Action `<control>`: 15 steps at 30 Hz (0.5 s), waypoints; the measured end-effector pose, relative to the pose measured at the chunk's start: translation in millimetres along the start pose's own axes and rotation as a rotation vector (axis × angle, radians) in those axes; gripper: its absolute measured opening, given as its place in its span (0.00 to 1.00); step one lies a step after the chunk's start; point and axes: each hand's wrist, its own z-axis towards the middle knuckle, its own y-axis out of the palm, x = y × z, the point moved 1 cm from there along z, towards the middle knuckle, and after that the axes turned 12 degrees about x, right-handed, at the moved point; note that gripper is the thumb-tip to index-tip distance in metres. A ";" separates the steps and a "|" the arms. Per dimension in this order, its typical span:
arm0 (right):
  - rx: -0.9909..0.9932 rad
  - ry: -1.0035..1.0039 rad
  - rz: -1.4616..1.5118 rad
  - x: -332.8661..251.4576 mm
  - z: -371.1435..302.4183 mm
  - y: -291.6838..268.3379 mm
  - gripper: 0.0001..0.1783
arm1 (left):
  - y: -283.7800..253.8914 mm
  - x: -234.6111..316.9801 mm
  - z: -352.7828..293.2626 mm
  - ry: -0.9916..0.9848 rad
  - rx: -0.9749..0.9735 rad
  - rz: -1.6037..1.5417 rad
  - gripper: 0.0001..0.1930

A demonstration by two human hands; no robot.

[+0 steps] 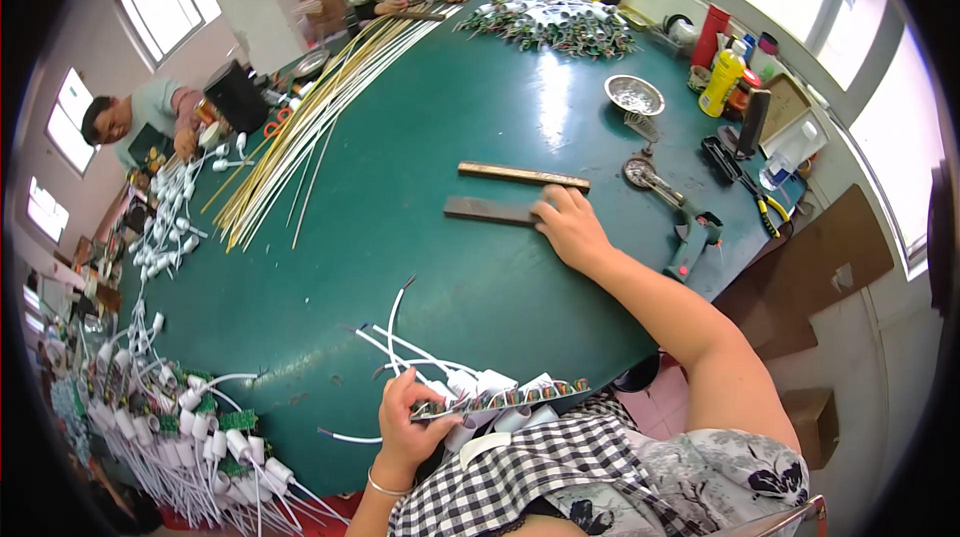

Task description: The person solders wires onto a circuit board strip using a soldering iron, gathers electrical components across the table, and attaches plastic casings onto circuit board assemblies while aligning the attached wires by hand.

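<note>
My left hand (405, 427), a bangle on its wrist, is closed on the left end of a circuit board strip (530, 395) at the table's near edge. White cylinders (495, 382) and white cables (410, 349) with bare wire ends stick out from the strip. Farther off, on the tabletop, my right hand (572, 225) has its fingers bent over the right end of a flat grey bar (485, 209). Just beyond that bar, roughly alongside it, lies a brown bar (520, 175).
A pile of boards with white cables (190, 437) lies at left. Long white and yellow strips (320, 117) cross the green table (400, 227). At right are a metal bowl (634, 95), soldering stand (650, 177), green-handled tool (690, 247) and bottles (722, 82). Two people work across.
</note>
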 end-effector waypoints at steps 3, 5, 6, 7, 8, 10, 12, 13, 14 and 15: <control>0.026 0.048 -0.073 22.3 35.3 30.3 0.13 | -3.6 -3.7 -8.4 -0.097 0.014 0.000 0.42; 0.085 0.128 -0.124 38.9 47.7 46.2 0.13 | -1.0 -0.8 -6.0 -0.101 0.026 -0.051 0.42; 0.090 0.135 -0.124 45.4 56.0 55.3 0.13 | -1.3 1.8 -4.8 -0.116 0.036 -0.051 0.42; 0.085 0.196 -0.190 53.6 63.8 61.5 0.12 | -0.1 4.4 -3.4 -0.130 0.046 -0.054 0.42; 0.081 0.256 -0.256 63.4 72.1 65.2 0.11 | 1.1 5.0 -1.0 -0.124 0.042 -0.053 0.42; 0.092 0.352 -0.332 87.4 89.4 74.6 0.11 | 1.3 6.1 1.2 -0.111 0.025 -0.060 0.41; 0.100 0.526 -0.481 103.3 101.6 76.9 0.11 | 3.2 6.0 2.1 -0.112 0.038 -0.060 0.41; 0.103 0.605 -0.553 108.1 106.6 75.9 0.11 | 4.5 5.6 3.3 -0.114 0.052 -0.065 0.41; 0.225 0.740 -0.513 111.1 107.9 72.9 0.11 | 6.0 6.0 5.2 -0.102 0.058 -0.066 0.41; 0.229 0.735 -0.506 104.7 110.2 72.1 0.11 | 6.0 7.5 3.8 -0.118 0.064 -0.092 0.41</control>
